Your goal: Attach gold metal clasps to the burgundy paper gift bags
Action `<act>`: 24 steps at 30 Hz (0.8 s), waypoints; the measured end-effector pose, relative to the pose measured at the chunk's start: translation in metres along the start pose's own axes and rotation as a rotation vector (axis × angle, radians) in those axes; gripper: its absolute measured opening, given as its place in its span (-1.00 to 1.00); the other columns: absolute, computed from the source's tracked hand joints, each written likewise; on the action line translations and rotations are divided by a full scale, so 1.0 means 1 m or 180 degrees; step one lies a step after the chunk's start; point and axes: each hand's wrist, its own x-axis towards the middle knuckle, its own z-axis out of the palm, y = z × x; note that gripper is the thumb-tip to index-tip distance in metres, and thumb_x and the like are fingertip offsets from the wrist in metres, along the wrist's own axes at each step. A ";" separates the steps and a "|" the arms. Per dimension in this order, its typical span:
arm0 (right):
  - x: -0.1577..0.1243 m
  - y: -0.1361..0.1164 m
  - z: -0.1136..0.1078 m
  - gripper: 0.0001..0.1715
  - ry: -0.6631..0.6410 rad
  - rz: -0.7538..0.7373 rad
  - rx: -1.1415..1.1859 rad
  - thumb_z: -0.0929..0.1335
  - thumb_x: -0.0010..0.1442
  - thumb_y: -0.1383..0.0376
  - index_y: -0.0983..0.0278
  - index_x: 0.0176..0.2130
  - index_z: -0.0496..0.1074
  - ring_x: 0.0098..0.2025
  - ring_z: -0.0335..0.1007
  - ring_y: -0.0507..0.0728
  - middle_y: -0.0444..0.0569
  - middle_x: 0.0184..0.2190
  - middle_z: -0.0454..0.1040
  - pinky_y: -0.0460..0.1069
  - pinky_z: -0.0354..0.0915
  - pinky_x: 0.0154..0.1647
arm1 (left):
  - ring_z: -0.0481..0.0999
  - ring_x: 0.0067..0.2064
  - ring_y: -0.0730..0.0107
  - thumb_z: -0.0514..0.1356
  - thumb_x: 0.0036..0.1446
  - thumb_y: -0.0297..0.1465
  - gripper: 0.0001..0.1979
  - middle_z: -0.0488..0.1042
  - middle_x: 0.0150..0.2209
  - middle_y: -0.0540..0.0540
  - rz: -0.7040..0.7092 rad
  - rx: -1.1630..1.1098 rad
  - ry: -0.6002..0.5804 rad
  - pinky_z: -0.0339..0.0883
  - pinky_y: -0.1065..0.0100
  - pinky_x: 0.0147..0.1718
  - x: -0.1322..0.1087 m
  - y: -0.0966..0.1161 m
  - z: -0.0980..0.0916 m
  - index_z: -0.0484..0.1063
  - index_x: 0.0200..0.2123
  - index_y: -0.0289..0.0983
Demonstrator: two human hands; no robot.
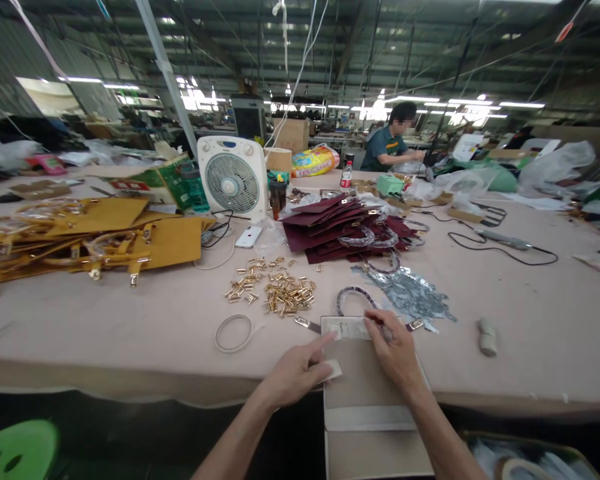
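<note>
A beige-backed bag panel lies over the table's front edge, with pale strips across it. A dark handle in clear wrap arches beyond its top edge, and gold-clasped straps stick out at both sides. My left hand is partly closed on a small white piece, its index finger stretched onto the panel's top strip. My right hand has its fingers bent at the top edge, gripping the panel there; the fingertips are partly hidden.
Gold fittings and flat silver metal pieces lie beyond the panel. Maroon panels and mustard panels are piled farther back. A fan, phone, tape coil and corded tool rest around. A person works opposite.
</note>
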 end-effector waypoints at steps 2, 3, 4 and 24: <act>-0.009 -0.020 -0.002 -0.78 -0.0522 -0.0120 0.0242 0.35 0.40 0.18 0.17 -0.04 0.55 -0.07 0.54 0.23 0.04 -0.10 0.61 0.11 0.45 0.01 | 0.30 -0.38 0.41 0.21 0.26 -0.25 -0.14 0.43 -0.40 0.10 -0.0035 0.0080 -0.0066 0.20 0.40 -0.31 -0.001 0.000 -0.001 -0.08 0.51 -0.25; -0.013 -0.030 -0.002 -0.79 -0.0850 -0.0202 0.0342 0.35 0.40 0.21 0.16 -0.03 0.54 -0.08 0.55 0.21 0.03 -0.11 0.61 0.08 0.45 -0.02 | 0.30 -0.37 0.42 0.19 0.26 -0.26 -0.12 0.41 -0.39 0.11 -0.0034 0.0084 -0.0102 0.19 0.40 -0.31 -0.002 0.001 -0.002 -0.17 0.52 -0.26; -0.017 -0.039 -0.001 -0.80 -0.1150 -0.0273 0.0413 0.35 0.40 0.23 0.16 -0.02 0.54 -0.09 0.55 0.19 0.02 -0.12 0.60 0.06 0.46 -0.04 | 0.32 -0.36 0.41 0.18 0.28 -0.27 -0.12 0.42 -0.38 0.10 -0.0021 0.0074 -0.0130 0.19 0.39 -0.30 -0.002 0.001 -0.003 -0.19 0.52 -0.26; -0.032 -0.066 0.016 -0.86 -0.1732 0.0199 0.0397 0.38 0.38 0.28 0.18 -0.25 0.54 -0.22 0.50 0.15 -0.09 -0.30 0.57 0.00 0.33 -0.15 | 0.51 -0.24 0.36 0.16 0.29 -0.31 -0.74 0.63 -0.25 -0.02 0.0319 0.0217 0.0207 0.29 0.44 -0.21 -0.004 0.000 -0.002 0.61 -0.10 -0.26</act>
